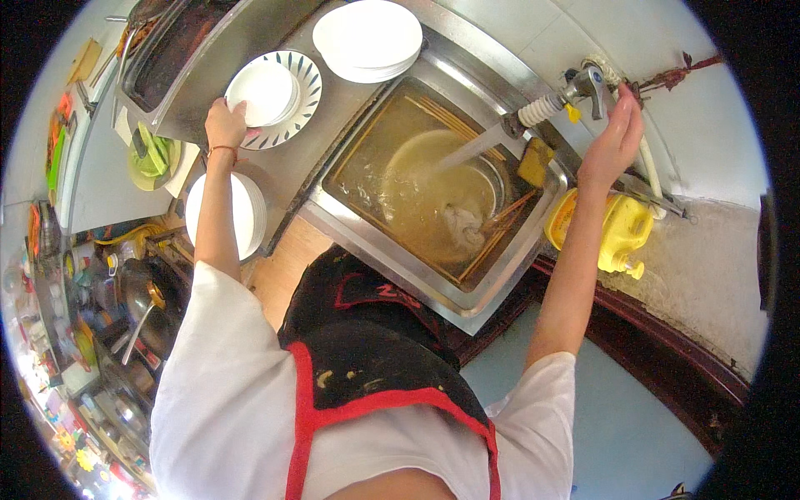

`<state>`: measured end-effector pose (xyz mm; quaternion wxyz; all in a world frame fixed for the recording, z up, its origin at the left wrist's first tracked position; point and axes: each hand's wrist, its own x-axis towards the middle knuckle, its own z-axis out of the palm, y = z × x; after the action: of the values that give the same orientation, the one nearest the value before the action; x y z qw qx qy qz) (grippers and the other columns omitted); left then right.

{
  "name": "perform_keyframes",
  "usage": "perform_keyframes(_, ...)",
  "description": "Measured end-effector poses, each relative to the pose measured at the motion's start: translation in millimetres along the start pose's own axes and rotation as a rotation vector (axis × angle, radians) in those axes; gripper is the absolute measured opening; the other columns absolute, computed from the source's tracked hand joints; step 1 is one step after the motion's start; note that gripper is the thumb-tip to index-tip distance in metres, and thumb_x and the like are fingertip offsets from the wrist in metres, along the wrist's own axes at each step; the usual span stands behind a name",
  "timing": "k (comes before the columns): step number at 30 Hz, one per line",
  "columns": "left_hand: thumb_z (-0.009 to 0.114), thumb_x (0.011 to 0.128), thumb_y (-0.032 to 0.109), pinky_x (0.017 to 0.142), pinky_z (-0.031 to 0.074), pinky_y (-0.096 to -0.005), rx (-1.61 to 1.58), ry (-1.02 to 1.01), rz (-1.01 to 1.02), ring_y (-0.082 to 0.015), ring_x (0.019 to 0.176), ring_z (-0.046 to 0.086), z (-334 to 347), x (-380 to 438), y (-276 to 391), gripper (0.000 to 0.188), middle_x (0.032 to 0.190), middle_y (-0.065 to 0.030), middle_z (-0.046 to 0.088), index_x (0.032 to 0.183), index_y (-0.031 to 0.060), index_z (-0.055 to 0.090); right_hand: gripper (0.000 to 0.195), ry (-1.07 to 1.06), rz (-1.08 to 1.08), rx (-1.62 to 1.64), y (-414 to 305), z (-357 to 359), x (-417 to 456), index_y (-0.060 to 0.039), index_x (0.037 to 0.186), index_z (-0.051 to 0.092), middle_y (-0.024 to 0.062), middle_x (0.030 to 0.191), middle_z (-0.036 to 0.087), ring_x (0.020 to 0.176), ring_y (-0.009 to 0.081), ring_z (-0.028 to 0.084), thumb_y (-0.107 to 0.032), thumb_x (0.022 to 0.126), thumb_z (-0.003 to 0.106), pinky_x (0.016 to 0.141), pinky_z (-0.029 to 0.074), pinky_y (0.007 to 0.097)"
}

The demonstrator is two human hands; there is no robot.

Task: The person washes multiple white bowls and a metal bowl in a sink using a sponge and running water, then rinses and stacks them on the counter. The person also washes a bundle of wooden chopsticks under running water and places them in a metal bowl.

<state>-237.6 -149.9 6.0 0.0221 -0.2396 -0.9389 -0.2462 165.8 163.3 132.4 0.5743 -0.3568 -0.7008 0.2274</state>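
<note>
My left hand [227,124] grips the near edge of a stack of small white bowls or dishes [265,94], which rests on a plate with a blue leaf-patterned rim [309,81]. At the metal tap lever [597,94], my right hand [615,140] is raised with its fingers nearly straight; whether it touches the lever is unclear. Water runs from the ribbed white hose of the tap [539,111] into a steel sink [400,240] of cloudy water. Chopsticks [459,128], a round dish and a whitish cloth [464,228] lie in the water.
White plates are stacked behind the sink [369,37] and under my left forearm [250,215]. A yellow sponge [535,162] sits at the sink's right corner, beside a yellow detergent jug [625,228]. A deep steel container [181,69] stands at the upper left.
</note>
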Motion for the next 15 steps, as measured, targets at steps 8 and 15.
perform_keyframes(8, 0.061, 0.078, 0.031, 0.077, 0.046, -0.0415, 0.275, -0.069, -0.15, -0.0359, 0.091, 0.058, -20, -7, 65, 0.041, 0.095, -0.0256, 0.059, 0.099, -0.0031, 0.052, 0.039, -0.043, -0.126, -0.135, 1, 36, 17, 0.0019, 0.111, 0.052, 0.0163, 0.103, 0.051, 0.097, 0.0269, 0.045, -0.03, 0.091, 0.041, 0.089, 0.033, 0.0354)
perform_keyframes(15, 0.053, 0.083, 0.024, 0.066, 0.048, -0.0393, -0.17, -0.243, 0.632, -0.0338, 0.078, 0.058, 34, -112, 174, 0.024, 0.086, -0.0197, 0.059, 0.091, 0.0015, 0.055, 0.039, 0.16, -0.335, -0.385, -7, 31, -20, 0.0029, 0.112, 0.046, 0.0172, 0.104, 0.048, 0.096, 0.0293, 0.045, -0.028, 0.089, 0.046, 0.088, 0.033, 0.0374)
